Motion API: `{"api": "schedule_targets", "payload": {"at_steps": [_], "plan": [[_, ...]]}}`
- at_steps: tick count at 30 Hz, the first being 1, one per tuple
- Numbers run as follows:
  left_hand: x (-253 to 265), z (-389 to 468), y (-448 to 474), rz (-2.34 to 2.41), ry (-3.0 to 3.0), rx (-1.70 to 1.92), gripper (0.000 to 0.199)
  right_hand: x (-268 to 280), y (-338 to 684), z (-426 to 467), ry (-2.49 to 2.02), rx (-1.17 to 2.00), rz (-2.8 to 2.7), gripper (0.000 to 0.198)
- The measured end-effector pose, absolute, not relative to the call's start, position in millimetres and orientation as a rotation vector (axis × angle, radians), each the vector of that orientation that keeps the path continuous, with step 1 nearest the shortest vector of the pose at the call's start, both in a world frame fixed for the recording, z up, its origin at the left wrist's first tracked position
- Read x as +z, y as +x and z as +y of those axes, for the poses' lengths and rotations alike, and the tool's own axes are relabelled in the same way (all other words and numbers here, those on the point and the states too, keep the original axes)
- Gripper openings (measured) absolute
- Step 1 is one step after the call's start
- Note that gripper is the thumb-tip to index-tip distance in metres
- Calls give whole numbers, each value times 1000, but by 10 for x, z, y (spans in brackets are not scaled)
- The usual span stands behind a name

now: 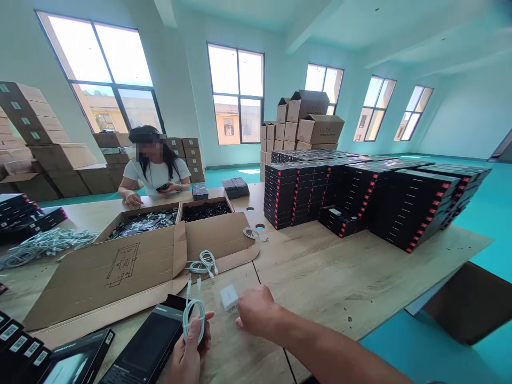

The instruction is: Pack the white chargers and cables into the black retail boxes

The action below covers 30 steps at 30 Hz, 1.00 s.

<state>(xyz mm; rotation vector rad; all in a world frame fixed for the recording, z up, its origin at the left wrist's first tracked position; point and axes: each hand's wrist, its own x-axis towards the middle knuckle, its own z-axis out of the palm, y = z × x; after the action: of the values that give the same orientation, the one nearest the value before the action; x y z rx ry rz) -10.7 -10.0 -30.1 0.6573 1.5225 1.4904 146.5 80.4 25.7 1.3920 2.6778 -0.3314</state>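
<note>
My left hand point(192, 346) is closed around a coiled white cable point(194, 314), whose two plug ends point up. Just right of it, my right hand point(256, 310) is curled at the edge of a white power adapter point(229, 297) in a clear plastic bag; its fingertips are partly hidden. Below and left of the cable lies an open black box point(150, 341) with its end flap raised. Another coiled cable point(204, 264) rests on the table beyond my hands.
Open cartons of small parts point(144, 221) stand ahead, their cardboard flaps point(132, 266) spread toward me. A person point(154, 165) sits opposite, holding a dark item. Stacked black boxes point(320, 186) rise at right. More boxes point(24, 341) and a cable pile point(48, 245) lie left.
</note>
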Motion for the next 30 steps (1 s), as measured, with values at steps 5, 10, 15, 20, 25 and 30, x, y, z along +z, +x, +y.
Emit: {"api": "schedule_targets", "payload": {"at_steps": [5,10,15,20,25,30], "plan": [[-252,-167,-70,1492,737,1455,78,269,1285,841,1414,-315,2593,27],[-362,-157,-155,1352,555,1575,79,307,1436,854,1524,-402,2619,18],[-338,-161,-183,1082,552,1630,65,332,1651,910,1657,-606,2688,16],[-101,-281,-24,953,670,1425,62,414,1598,783,1541,-1504,2903,36],[130,-378,107,1150,866,1296,63,486,1488,601,987,-2664,2608,40],[266,-350,112,1503,1078,1321,55,455,1532,555,1159,-2705,2631,33]]}}
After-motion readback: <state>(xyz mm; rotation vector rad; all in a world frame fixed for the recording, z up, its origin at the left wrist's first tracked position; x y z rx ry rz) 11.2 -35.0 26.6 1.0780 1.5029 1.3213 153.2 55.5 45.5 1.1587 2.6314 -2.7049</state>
